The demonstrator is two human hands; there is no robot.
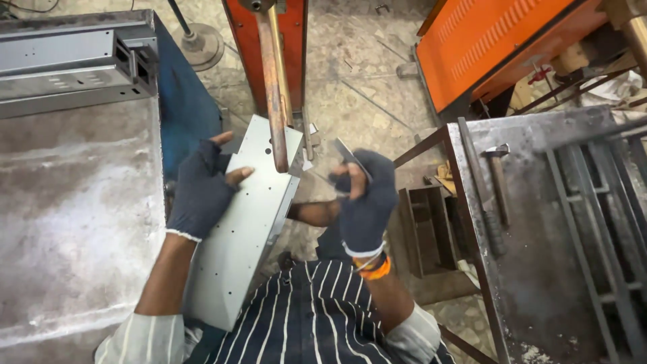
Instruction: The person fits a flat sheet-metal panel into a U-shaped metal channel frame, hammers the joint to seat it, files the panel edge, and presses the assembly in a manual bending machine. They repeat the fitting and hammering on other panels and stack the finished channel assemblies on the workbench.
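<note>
A: Item one?
B: Long grey sheet-metal channel [246, 229], slanted beneath the copper electrode rod [273, 87]; gloved left hand [201, 190] grasps its edge.
A: Item two?
B: Small flat grey metal piece [350, 158], pinched upright by gloved right hand [367, 202], just beside the channel's upper end.

Cracked stone floor [364, 81], orange machines [485, 47], steel tables [74, 216] on both sides.

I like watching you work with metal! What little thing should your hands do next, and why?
Probably bring the small metal piece in the right hand over to the top end of the long metal panel. The left hand already steadies that panel under the copper rod, and the small piece is held apart from it.
</note>
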